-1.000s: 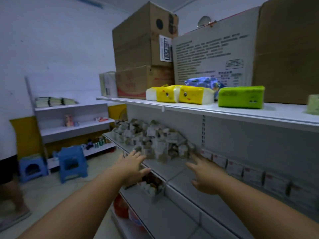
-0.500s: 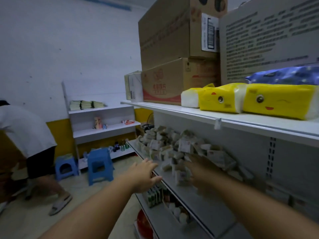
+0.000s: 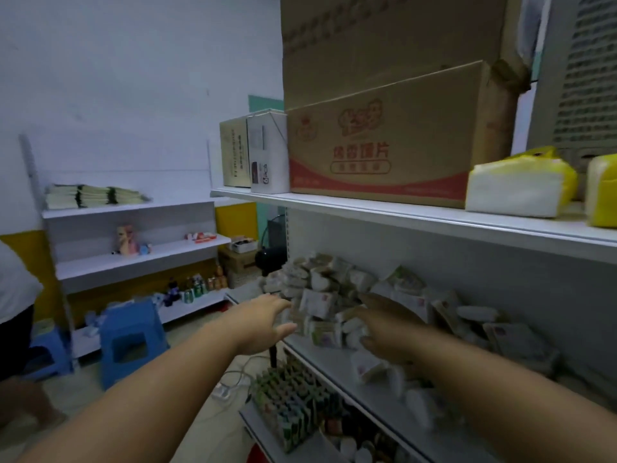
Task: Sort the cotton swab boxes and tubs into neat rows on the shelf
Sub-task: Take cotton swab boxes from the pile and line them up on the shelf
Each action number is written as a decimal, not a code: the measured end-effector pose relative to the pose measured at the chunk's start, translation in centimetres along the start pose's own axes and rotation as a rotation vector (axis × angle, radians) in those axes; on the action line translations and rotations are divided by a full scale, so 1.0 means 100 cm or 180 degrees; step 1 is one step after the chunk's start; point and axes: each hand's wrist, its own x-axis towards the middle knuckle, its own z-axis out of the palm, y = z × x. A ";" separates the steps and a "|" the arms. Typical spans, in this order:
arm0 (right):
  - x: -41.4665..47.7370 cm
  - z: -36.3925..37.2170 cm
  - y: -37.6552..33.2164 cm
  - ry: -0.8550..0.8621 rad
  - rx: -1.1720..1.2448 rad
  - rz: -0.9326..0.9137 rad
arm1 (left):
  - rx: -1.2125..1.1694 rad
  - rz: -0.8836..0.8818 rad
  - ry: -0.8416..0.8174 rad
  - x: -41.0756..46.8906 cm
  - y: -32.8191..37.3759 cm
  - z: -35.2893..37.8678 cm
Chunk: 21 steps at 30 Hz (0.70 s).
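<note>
— At centre frame, on the middle shelf (image 3: 329, 365), what lies there?
— Cotton swab boxes (image 3: 317, 304) in a loose heap against the back panel (image 3: 484, 272); more lie scattered toward the lower right.
— And the left hand (image 3: 263, 324)?
— Just left of the heap, at the shelf's front edge; fingers spread, thumb apart, nothing in it.
— The right hand (image 3: 389, 329)?
— Laid over the boxes at the heap's front; blur hides its fingertips; it seems to touch them, but whether it grips one I cannot tell.
— Above?
— A cardboard box (image 3: 384, 142) and a white-and-yellow tissue pack (image 3: 514, 192) stand on the upper shelf (image 3: 400, 215), at the upper right.
</note>
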 end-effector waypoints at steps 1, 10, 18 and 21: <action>0.011 -0.001 -0.006 0.0027 0.0028 0.0054 | -0.0060 0.0038 -0.0035 0.011 -0.015 -0.002; 0.113 0.018 -0.007 -0.0020 -0.0070 0.0435 | -0.0321 0.0346 -0.0140 0.096 -0.103 0.001; 0.231 0.025 0.027 0.0594 -0.0030 0.0504 | 0.0010 0.0124 0.0227 0.200 -0.150 -0.004; 0.274 0.024 0.041 0.0646 -0.0085 0.0630 | -0.0028 0.0042 0.0337 0.243 -0.169 -0.009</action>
